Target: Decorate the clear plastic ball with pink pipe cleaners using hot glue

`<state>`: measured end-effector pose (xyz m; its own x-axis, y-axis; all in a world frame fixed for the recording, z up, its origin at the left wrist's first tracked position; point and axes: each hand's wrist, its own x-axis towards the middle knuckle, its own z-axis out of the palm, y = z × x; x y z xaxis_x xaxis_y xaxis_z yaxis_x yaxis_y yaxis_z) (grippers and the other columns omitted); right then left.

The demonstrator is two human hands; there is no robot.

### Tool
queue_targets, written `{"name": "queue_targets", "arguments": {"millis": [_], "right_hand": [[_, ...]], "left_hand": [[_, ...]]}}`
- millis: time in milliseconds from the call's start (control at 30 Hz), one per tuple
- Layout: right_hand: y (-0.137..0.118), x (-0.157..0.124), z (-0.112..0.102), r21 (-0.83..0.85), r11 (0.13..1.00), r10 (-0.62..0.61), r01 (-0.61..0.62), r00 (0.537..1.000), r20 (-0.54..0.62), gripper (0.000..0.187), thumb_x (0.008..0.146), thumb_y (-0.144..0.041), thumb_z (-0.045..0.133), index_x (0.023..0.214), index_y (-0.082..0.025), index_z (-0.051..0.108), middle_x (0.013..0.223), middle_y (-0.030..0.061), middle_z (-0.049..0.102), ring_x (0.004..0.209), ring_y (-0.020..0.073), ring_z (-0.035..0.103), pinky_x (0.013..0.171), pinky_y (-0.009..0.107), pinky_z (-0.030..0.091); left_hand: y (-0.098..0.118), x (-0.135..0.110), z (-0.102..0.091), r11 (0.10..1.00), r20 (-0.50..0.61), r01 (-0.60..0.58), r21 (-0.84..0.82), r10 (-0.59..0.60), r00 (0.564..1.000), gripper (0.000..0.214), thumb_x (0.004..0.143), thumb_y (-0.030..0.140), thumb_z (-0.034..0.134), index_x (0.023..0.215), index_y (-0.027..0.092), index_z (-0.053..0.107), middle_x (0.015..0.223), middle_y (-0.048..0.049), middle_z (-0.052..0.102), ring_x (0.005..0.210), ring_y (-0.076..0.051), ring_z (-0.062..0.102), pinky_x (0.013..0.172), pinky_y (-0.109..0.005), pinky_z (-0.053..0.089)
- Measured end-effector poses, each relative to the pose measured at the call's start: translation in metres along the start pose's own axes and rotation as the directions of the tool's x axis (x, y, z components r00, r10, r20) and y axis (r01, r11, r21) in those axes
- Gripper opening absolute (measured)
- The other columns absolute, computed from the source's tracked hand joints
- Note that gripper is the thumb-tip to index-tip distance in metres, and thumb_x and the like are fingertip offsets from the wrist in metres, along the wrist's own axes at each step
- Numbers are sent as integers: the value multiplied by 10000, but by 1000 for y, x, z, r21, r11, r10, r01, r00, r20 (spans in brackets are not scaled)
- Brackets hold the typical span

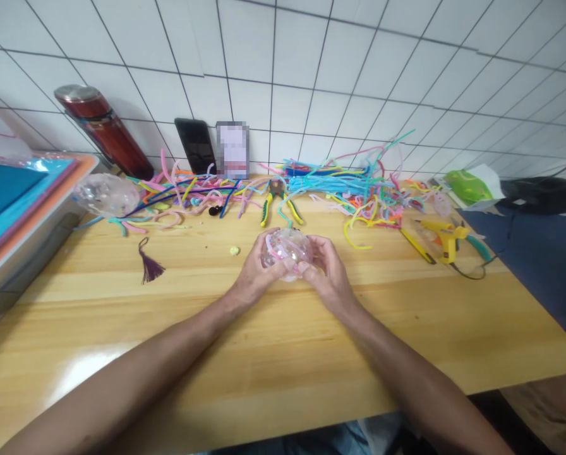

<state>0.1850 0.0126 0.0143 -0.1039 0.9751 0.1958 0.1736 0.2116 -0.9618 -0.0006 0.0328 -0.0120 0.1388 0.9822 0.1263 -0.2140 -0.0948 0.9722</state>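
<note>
At the middle of the table, both my hands close around a clear, rounded plastic pack (287,243) with small shiny and pink bits in it. I cannot make out whether it is a bag or a box. My left hand (257,268) grips its left side, and my right hand (329,272) its right side, with the thumbs meeting at the near edge. Just beyond lie pliers (276,189) with yellow-green handles, spread apart. A small pale yellow piece (234,251) rests left of my left hand, and a dark purple tassel (150,265) lies farther left.
Colourful pipe cleaners (330,183) heap along the tiled wall. A red thermos (105,133), black phone (195,145) and another clear pack (107,194) stand or lie left. Rightward are a yellow glue gun (446,237) with its cord and a yellow cutter (416,245). Stacked folders (22,196) edge the left.
</note>
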Motion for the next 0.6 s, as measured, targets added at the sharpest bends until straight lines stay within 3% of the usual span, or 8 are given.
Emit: {"name": "queue_targets", "arguments": {"millis": [167,300,467,600], "right_hand": [[1,1,-3,-9,1000,23,-22,999,25,521,883,-529,740,1297,-268,563,1342,112,725,1233,287,713,1049,464,594],[-1,1,-5,-44,999,22,-21,999,27,538,867,-501,745,1313,-266,558,1357,123,718,1226,297,715,1031,470,600],[-3,1,-4,-104,995,14,-13,1000,12,545,845,-446,772,1313,-260,564,1342,128,718,1212,299,713,1010,473,608],[-1,1,-3,-105,994,15,-14,1000,1,537,848,-440,768,1315,-269,567,1341,115,717,1211,293,714,1016,469,612]], "left_hand": [[2,-1,3,998,-17,17,62,-16,1000,928,698,610,937,1429,210,527,1329,-127,717,1195,-316,706,1044,-430,564],[10,-4,2,999,47,32,43,-34,998,964,713,646,918,1458,204,494,1375,-153,697,1258,-349,682,1080,-457,544],[17,-7,2,999,94,42,16,-43,995,747,890,638,768,1432,199,503,1432,-151,675,1346,-345,640,1159,-467,496],[16,-7,3,998,104,57,-4,-56,993,709,901,590,760,1442,211,503,1461,-141,668,1397,-357,607,1189,-485,466]]}}
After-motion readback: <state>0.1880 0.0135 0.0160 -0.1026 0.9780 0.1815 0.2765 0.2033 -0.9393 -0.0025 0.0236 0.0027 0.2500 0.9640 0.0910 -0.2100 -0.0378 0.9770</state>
